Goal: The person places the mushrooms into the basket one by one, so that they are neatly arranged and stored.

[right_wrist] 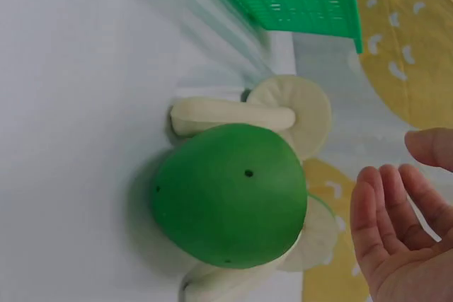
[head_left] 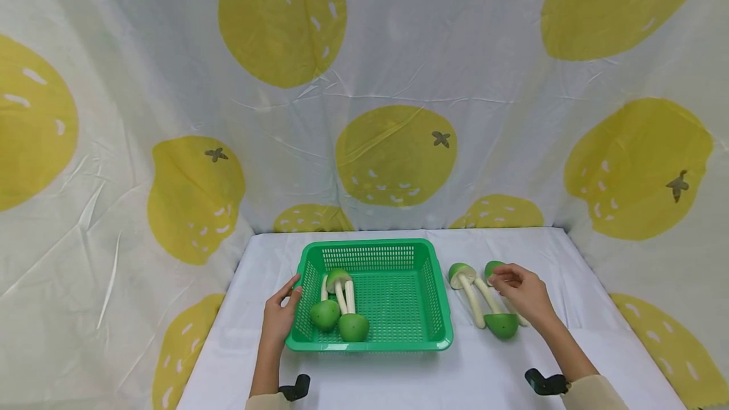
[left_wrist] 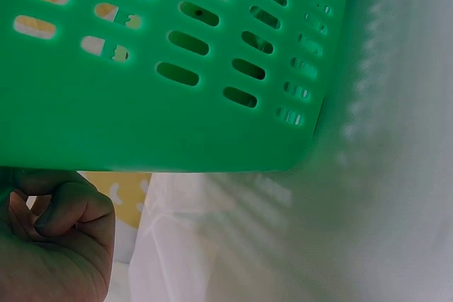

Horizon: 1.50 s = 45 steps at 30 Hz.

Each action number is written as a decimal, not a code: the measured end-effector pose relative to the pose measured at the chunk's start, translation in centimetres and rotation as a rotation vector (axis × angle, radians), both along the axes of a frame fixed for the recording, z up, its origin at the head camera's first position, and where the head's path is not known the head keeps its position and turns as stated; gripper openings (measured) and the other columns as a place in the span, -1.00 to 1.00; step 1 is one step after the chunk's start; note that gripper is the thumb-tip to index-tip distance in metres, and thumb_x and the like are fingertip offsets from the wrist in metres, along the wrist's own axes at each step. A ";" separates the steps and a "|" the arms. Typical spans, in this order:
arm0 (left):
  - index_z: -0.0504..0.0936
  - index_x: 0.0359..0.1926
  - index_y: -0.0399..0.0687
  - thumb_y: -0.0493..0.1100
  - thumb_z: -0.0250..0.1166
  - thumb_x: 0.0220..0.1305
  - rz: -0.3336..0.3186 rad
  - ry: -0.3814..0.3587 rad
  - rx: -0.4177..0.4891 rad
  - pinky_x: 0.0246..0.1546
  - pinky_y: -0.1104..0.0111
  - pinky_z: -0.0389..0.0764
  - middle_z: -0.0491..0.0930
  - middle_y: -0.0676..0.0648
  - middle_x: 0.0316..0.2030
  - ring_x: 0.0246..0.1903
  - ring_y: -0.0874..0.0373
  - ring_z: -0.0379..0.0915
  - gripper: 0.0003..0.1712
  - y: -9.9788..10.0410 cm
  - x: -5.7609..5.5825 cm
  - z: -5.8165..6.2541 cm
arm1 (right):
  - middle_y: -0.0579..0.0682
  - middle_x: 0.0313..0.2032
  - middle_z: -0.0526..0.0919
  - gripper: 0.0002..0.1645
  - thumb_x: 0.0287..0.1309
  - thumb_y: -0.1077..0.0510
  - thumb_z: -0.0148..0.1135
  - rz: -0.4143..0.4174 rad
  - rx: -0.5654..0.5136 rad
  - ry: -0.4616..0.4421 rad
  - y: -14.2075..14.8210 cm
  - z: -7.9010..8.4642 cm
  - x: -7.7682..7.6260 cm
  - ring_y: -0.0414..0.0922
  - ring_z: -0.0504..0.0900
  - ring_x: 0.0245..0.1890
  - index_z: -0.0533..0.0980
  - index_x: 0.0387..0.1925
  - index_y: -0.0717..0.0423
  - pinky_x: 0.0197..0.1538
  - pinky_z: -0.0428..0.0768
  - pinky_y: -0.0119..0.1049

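At the basket's left side, my left hand grips the rim of a green plastic basket, thumb and fingers at its edge. Inside the basket, toward the left, lie three toy mushrooms with green caps and white stems. To the right of it, three more such mushrooms lie on the white cloth; one has its cap facing the right wrist camera. Over these my right hand hovers with nothing in it, its fingers loosely bent and the thumb apart. In the head view it partly hides the rearmost mushroom.
A white cloth covers the table. Behind and at both sides hangs a pale curtain printed with yellow lemons. Each wrist wears a black camera strap.
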<state>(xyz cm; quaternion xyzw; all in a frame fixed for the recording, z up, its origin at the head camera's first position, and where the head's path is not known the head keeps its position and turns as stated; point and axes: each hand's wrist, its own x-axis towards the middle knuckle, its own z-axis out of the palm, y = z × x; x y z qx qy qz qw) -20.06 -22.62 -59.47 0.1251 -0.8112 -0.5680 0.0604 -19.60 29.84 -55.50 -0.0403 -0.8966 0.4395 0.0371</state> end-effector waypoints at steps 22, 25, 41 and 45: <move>0.58 0.36 0.33 0.11 0.22 0.51 0.002 -0.001 -0.005 0.36 -0.23 0.25 0.57 -0.14 -0.04 0.40 -0.10 0.31 -0.55 -0.2 -0.1 0.0 | 0.10 -0.24 0.71 -0.50 0.32 0.00 0.34 -0.115 0.113 -0.102 4.0 -4.3 0.3 -0.17 0.60 -0.26 0.59 0.04 0.36 -0.33 0.48 -0.40; 0.58 0.36 0.34 0.12 0.22 0.51 -0.001 -0.002 -0.007 0.37 -0.25 0.24 0.58 -0.14 -0.03 0.42 -0.10 0.30 -0.55 -0.2 -0.1 0.0 | 0.07 -0.26 0.71 -0.50 0.30 -0.01 0.36 -0.106 0.122 -0.101 4.3 -4.7 0.3 -0.22 0.58 -0.27 0.61 0.03 0.34 -0.32 0.47 -0.40; 0.57 0.38 0.28 0.14 0.21 0.51 -0.001 0.008 -0.027 0.29 -0.20 0.33 0.57 -0.14 -0.02 0.37 -0.13 0.34 -0.52 -0.1 0.2 -0.1 | 0.10 -0.21 0.68 -0.39 0.22 -0.03 0.44 -0.075 0.122 -0.168 5.5 -6.8 0.2 -0.05 0.57 -0.20 0.57 0.08 0.38 -0.24 0.42 -0.28; 0.57 0.37 0.30 0.14 0.21 0.51 0.001 0.006 -0.026 0.23 -0.09 0.36 0.58 -0.13 -0.03 0.33 -0.08 0.37 -0.52 0.1 0.2 0.0 | 0.06 -0.25 0.69 -0.45 0.21 -0.01 0.45 -0.076 0.141 -0.125 5.7 -7.2 0.2 -0.11 0.58 -0.23 0.61 0.04 0.36 -0.26 0.43 -0.31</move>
